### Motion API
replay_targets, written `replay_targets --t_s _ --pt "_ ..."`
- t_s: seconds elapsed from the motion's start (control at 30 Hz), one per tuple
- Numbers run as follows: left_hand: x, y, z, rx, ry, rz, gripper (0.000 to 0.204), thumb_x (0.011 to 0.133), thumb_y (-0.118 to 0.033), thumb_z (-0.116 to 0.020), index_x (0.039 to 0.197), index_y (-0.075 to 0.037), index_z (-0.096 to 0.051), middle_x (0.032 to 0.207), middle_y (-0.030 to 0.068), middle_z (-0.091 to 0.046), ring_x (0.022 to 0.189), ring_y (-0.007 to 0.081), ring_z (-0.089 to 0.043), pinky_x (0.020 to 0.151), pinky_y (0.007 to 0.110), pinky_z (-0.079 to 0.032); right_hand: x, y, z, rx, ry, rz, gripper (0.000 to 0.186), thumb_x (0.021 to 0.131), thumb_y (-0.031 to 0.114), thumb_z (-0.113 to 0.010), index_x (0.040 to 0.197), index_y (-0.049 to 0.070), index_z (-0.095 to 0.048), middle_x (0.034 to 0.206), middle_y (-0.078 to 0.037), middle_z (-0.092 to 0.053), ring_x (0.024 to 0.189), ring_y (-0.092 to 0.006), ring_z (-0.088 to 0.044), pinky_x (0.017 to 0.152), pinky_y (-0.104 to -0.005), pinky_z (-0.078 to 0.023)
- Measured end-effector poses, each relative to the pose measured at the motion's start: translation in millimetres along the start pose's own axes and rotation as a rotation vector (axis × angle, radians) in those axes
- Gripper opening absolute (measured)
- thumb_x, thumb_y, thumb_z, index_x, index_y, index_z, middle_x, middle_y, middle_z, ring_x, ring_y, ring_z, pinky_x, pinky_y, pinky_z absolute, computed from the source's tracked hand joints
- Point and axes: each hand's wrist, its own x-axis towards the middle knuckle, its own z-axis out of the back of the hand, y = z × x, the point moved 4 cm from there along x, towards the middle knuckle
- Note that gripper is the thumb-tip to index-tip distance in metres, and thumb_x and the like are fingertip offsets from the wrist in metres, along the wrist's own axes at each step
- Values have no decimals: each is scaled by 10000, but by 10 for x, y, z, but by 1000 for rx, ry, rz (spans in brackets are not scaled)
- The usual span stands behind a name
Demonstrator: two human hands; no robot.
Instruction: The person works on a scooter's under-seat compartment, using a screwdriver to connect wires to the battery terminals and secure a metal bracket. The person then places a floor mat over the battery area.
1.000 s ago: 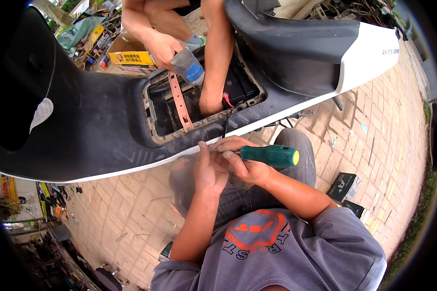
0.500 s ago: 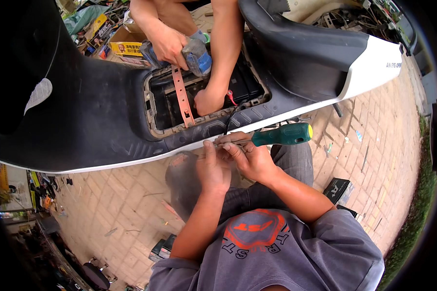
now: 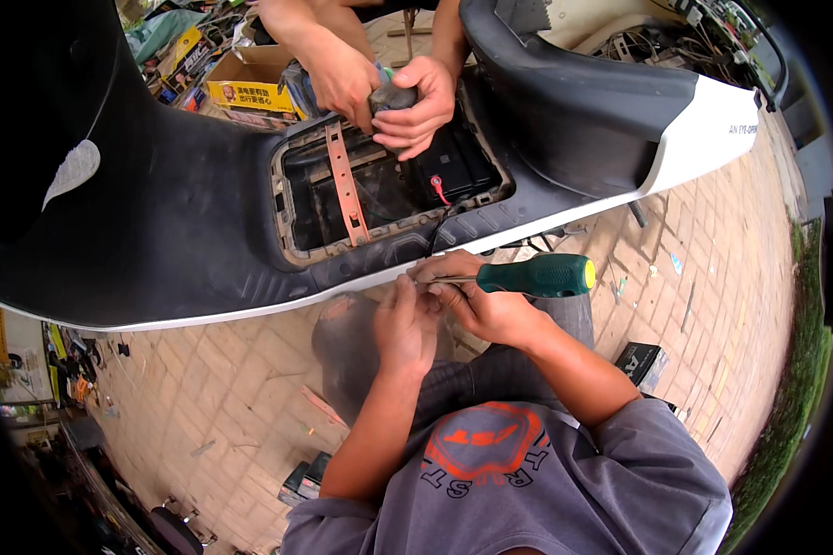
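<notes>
My right hand has a screwdriver tucked in it, the green handle with its yellow end pointing right. Its fingers meet those of my left hand just below the white edge of the scooter. Closed fingertips of my left hand hide what they pinch. A thin black cable runs from the open floor compartment down to my fingers. Inside the compartment are a black battery with a red-covered terminal lead and an orange perforated metal strap lying across.
Across the scooter, a co-worker's hands hold a grey-blue power tool above the compartment. Behind stands an open yellow cardboard box. Small black batteries lie on the paving. The black seat rises at the right.
The co-worker's hand has come up out of the compartment onto the power tool, uncovering the battery's red lead. My hands stay almost in place, the screwdriver slightly lower.
</notes>
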Motion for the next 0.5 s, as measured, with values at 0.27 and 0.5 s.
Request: replay_targets --t_s 0.27,0.5 --pt "207 -283 177 515 -100 -124 332 1031 -307 -539 1083 0 -652 972 78 -691 777 133 -587 698 287 -487 2 -280 234 41 -211 100 199 909 -67 -566 1097 -3 -580 1124 -158 -670 1009 -324 -645 894 -405 -510" --pt "1213 -1087 817 1568 -390 -639 287 992 -272 -563 970 -18 -695 913 133 -705 873 296 -649 774 402 -502 304 -1138 634 -149 -525 204 211 835 -108 -623 1014 4 -620 1061 -179 -698 938 -343 -678 833 -382 -536"
